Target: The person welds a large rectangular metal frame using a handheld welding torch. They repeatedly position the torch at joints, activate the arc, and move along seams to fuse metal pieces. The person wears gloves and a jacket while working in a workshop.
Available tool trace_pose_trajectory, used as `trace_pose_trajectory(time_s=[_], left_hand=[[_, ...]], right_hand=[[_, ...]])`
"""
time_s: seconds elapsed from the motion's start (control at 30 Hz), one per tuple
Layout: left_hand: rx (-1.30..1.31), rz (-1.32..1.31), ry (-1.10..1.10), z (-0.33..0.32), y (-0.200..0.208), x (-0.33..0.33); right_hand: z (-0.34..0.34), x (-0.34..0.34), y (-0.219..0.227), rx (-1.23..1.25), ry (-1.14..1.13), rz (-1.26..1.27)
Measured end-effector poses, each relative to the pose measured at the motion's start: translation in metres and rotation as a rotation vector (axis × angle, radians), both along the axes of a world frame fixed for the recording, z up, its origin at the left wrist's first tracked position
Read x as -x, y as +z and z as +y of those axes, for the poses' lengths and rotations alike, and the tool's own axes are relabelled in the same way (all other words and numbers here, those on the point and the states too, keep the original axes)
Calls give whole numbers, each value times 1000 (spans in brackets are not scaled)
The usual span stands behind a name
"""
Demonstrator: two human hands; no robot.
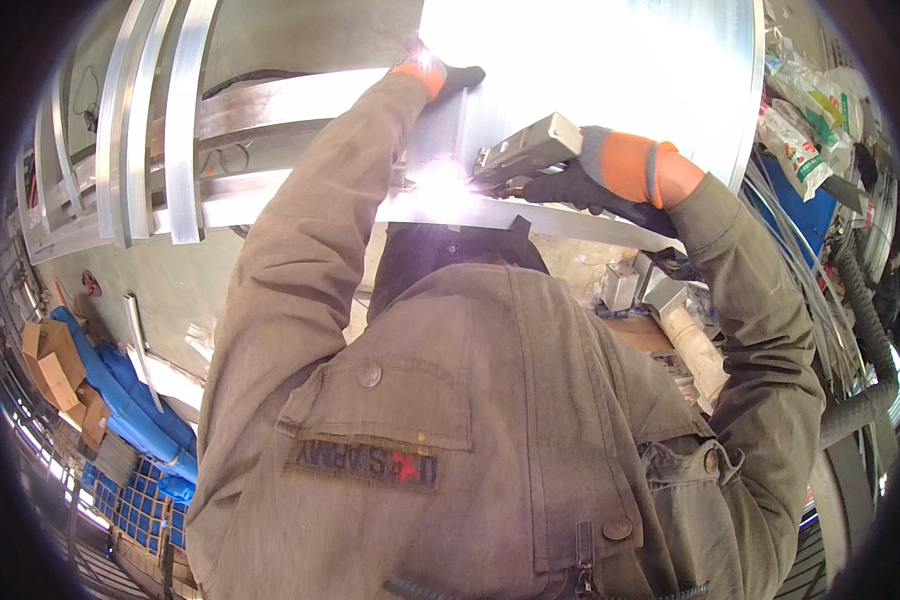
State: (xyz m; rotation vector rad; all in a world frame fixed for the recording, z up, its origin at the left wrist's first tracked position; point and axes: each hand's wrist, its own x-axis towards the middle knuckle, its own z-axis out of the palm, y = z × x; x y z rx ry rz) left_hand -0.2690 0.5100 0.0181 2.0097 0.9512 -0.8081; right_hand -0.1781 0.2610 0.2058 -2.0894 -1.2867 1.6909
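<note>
My right hand, in a grey and orange glove, is closed around a boxy metal handheld welding gun. The gun's tip points left into a bright purple-white flare at the near edge of a metal sheet. Much of the sheet is washed out by glare. Farther off and to the left, my left hand lies gloved on the metal at the sheet's left side. Its thumb stretches out to the right, while glare hides most of its other fingers.
Several metal strips lie across the frame rails on the left. Cardboard boxes and blue rolls are at lower left. Plastic bags and a ribbed hose are on the right. Small metal blocks sit below the sheet.
</note>
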Motion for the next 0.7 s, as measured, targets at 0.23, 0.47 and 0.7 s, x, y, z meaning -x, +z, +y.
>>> trace_pose_trajectory(time_s=[0.23, 0.47, 0.7], left_hand=[[-452, -399, 338, 111, 0, 107], [-1042, -28, 206, 213, 55, 251], [-1041, 76, 358, 225, 66, 242]], right_hand=[[-40, 38, 68, -312, -369, -109], [-83, 122, 54, -552, -781, -354], [-63, 175, 40, -521, -887, -245]])
